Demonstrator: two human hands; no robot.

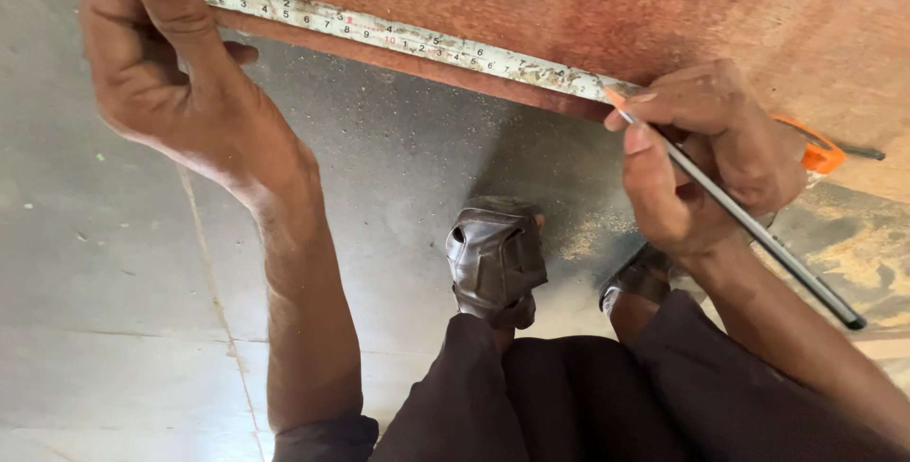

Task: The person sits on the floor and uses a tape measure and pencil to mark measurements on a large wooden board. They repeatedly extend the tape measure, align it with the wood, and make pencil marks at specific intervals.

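My left hand thumb-pins the thin, springy tape measure flat along the stiff wooden board edge, while my right hand pinches a light pencil at its tip.

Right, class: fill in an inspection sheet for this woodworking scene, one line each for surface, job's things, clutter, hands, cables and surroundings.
Surface: reddish-brown board, scuffed, spanning the top of the view.
Job's things: worn tape stretched along the board's near edge; pencil with its tip at the tape; orange tape case partly hidden behind the right hand.
Clutter: sawdust on the floor at right.
Hands: left hand pins the tape's end with the thumb; right hand grips the pencil.
Cables: nothing seen.
Surroundings: grey concrete floor; brown sandal; dark trousers.
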